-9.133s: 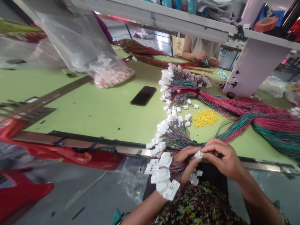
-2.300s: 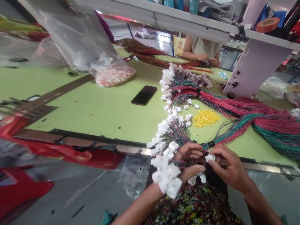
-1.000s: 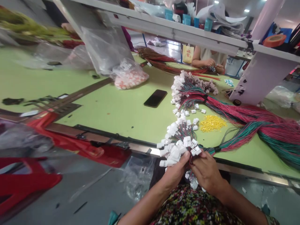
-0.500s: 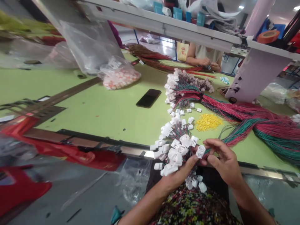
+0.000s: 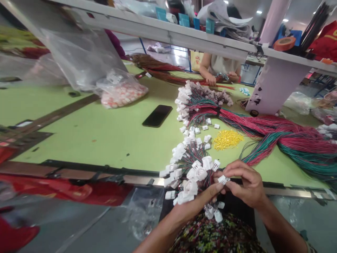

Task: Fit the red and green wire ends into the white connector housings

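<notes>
Shifted lower since my last look: right hand (image 5: 246, 184) now pinches a white connector (image 5: 223, 179) between its fingertips. Left hand (image 5: 191, 207) grips a bunch of wired connectors (image 5: 191, 179), held over the near edge of the green table (image 5: 79, 140).

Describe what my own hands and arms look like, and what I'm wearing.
The left hand and right hand are bare, without gloves, and the forearms have no sleeves over them. Below them shows a dark garment with a dense yellow, red and green floral print.

Lilac pillar (image 5: 276, 84), overhead shelf (image 5: 163, 33), grey floor (image 5: 86, 225)
</notes>
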`<move>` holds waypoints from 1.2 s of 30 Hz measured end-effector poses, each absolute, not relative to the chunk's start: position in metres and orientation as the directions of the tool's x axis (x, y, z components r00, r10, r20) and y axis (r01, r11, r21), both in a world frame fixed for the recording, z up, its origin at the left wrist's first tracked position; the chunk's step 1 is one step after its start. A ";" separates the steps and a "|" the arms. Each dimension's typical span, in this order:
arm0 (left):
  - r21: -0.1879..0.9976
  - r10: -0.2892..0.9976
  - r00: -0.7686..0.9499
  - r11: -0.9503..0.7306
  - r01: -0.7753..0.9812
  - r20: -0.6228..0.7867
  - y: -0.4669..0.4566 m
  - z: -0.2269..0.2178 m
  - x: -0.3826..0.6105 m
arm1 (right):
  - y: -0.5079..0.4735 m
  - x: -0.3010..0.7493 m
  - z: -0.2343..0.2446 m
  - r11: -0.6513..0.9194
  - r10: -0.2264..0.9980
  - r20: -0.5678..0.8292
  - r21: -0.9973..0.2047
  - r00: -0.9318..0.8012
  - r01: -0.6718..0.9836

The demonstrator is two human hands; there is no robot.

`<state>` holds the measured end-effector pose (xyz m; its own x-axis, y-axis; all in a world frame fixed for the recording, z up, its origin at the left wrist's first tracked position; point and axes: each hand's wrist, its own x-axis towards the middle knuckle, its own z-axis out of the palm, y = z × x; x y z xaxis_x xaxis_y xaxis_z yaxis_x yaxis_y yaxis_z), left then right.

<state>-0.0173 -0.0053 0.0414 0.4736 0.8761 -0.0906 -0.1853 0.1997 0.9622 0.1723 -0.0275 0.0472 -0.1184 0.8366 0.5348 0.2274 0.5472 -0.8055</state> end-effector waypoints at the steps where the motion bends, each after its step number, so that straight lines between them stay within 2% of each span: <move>1: 0.941 0.876 0.464 0.258 -0.221 -0.131 -0.005 0.043 -0.015 | -0.022 0.179 0.046 0.528 0.849 0.509 -0.815 -0.142 0.238; 3: 0.900 0.892 0.415 0.319 -0.296 -0.179 -0.005 0.044 -0.012 | -0.007 0.198 0.043 0.465 0.885 0.440 -0.819 -0.152 0.336; 4: 0.890 0.905 0.380 0.322 -0.322 -0.190 -0.005 0.045 -0.011 | 0.003 0.210 0.040 0.409 0.905 0.413 -0.783 -0.101 0.468; 6: 0.883 0.928 0.311 0.313 -0.350 -0.206 -0.004 0.045 -0.011 | 0.025 0.233 0.032 0.242 0.940 0.337 -0.573 -0.044 0.783; 9: 0.867 0.932 0.261 0.337 -0.366 -0.252 -0.003 0.045 -0.011 | 0.051 0.257 0.020 0.152 0.962 0.273 -0.446 -0.027 0.882; 15: 0.904 0.948 0.227 0.288 -0.317 -0.223 -0.003 0.045 -0.010 | 0.056 0.259 0.014 0.170 0.976 0.192 -0.359 -0.105 0.918; 21: 0.919 0.958 0.160 0.276 -0.282 -0.239 -0.002 0.043 -0.009 | 0.050 0.256 0.018 0.266 0.963 0.154 -0.423 -0.221 0.866; 36: 0.917 0.954 0.198 0.275 -0.288 -0.224 -0.002 0.039 -0.010 | 0.065 0.238 0.016 0.476 0.878 0.197 -0.465 -0.437 0.746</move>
<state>-0.0103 -0.0016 0.0391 0.1976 0.9543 -0.2243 -0.2876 0.2751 0.9174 0.2381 0.0655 0.0157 -0.4368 0.8778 0.1967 0.7465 0.4757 -0.4653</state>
